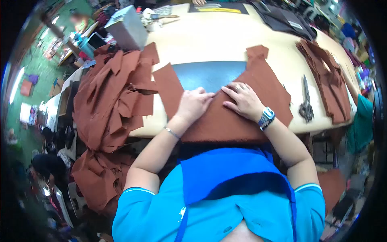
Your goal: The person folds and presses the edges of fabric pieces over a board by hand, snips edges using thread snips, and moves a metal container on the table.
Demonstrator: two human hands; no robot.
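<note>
A cut piece of reddish-brown fabric (pixel 238 121) lies in front of me at the table's near edge, partly over a dark blue-grey mat (pixel 211 74). My left hand (pixel 195 104) is closed at the fabric's left edge, thumb and fingers pinched together on it. My right hand (pixel 244 100), with a ring and a wristwatch, rests on top of the same fabric with its fingers spread. The two hands are close together, fingertips nearly meeting. Another brown flap (pixel 167 86) reaches left of my left hand; I cannot tell whether it is one piece with the rest.
A large heap of brown fabric pieces (pixel 109 97) hangs over the table's left side. Scissors (pixel 306 101) and a folded brown stack (pixel 326 80) lie on the right. At the back stand a grey box (pixel 127 28), a yellow ruler (pixel 219 9) and dark folded fabric (pixel 286 22).
</note>
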